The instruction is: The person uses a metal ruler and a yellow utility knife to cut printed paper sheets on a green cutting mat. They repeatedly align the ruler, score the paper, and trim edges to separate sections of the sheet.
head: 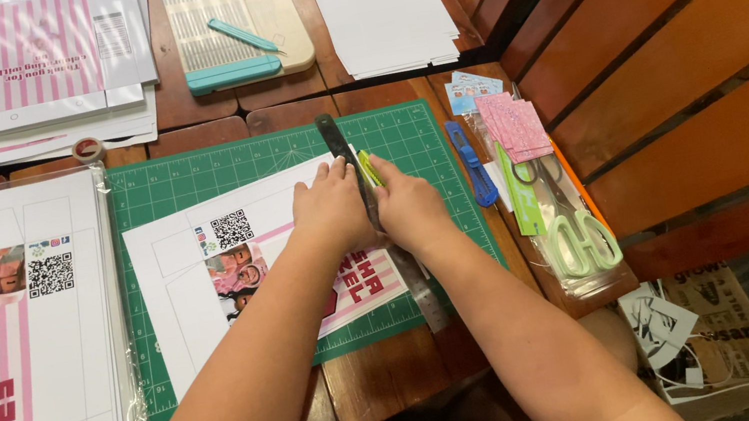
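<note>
Wooden tabletop (393, 380), green cutting mat (185, 171): your left hand (332, 209) flat, pinning the steel ruler (385, 229), long axis running away from you; right hand (410, 210) just right of ruler, grip pinching a green cutter (369, 167).

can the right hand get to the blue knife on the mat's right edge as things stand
Probably yes. The right hand, now gripping a green cutter against the metal ruler, is beside the blue knife, with only bare cutting mat between them.
</note>
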